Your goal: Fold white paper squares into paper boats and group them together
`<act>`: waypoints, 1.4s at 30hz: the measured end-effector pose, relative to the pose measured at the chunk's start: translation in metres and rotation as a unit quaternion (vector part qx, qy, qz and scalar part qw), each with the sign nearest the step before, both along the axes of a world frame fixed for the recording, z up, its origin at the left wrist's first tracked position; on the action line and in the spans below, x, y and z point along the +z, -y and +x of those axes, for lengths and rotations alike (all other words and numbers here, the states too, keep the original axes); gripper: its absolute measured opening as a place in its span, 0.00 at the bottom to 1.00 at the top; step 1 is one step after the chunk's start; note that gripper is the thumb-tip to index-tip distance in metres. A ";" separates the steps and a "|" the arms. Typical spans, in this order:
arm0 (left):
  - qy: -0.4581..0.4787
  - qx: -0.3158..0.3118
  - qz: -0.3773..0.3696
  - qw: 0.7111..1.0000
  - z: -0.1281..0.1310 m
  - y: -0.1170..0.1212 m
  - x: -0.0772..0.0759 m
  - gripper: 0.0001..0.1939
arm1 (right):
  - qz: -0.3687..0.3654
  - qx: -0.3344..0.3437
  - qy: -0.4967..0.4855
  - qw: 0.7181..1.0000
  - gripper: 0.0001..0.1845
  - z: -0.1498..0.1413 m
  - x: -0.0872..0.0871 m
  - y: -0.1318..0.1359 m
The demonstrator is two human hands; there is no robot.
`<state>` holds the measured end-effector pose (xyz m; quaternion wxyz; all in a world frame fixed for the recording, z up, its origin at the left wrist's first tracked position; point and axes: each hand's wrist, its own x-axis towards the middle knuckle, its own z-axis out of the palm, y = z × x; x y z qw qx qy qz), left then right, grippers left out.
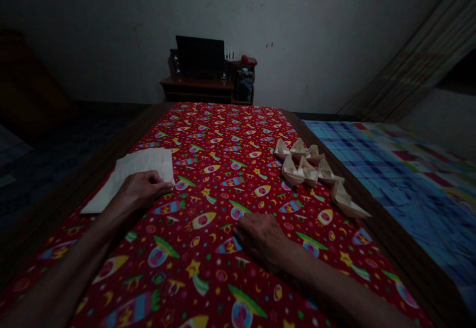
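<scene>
A stack of written paper sheets (145, 161) lies at the left of the red patterned cloth (203, 263). My left hand (145, 188) is over the stack's near right corner, thumb and forefinger pinched together on the paper's edge. On the cloth in the middle rests my right hand (262, 236), its fingers curled under the palm and no object showing in them. Several folded paper boats (307, 169) stand in rows to the right, beyond my right hand.
The cloth covers a long wooden table (316, 142). Past its far end, a dark monitor (201, 55) and speakers stand on a small desk (197, 87), with a red telephone (248, 60) alongside. A checked blue sheet (375, 174) spreads at the right.
</scene>
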<state>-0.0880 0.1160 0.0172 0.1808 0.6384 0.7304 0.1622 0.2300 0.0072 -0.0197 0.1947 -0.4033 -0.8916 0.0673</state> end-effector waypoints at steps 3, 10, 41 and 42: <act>0.006 -0.016 0.010 1.000 0.001 -0.001 0.001 0.17 | 0.002 0.000 0.007 1.000 0.11 0.000 0.001 0.000; -0.008 -0.050 0.002 0.999 -0.009 -0.005 0.002 0.16 | -0.001 0.004 0.010 1.000 0.11 0.000 0.002 0.000; -0.107 -0.411 0.180 0.887 0.122 0.104 0.000 0.09 | 0.115 -0.011 -0.070 0.991 0.29 0.000 -0.007 -0.004; -0.080 -0.429 0.171 0.883 0.130 0.109 -0.003 0.10 | 0.099 0.016 -0.070 0.992 0.27 0.001 -0.009 -0.006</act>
